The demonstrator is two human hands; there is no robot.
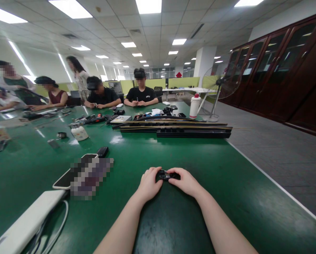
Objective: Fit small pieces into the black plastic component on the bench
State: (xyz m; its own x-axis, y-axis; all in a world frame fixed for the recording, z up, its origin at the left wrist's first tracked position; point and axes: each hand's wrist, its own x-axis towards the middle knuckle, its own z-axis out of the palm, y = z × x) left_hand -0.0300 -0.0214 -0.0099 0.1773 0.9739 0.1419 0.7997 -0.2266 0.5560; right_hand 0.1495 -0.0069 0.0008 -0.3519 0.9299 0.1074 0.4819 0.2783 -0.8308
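A small black part lies low over the green table in the middle of the head view, between my two hands. From its left end, my left hand grips it between thumb and fingers. On the other side my right hand has its thumb and fingers closed on the right part of the same piece. Some metallic or light detail shows near its middle, too small to make out. My fingers cover both ends.
Left of my hands lie a phone, a black case and a long white device with cables. Ahead are long black rails, a white bottle and a jar. Several people sit or stand beyond.
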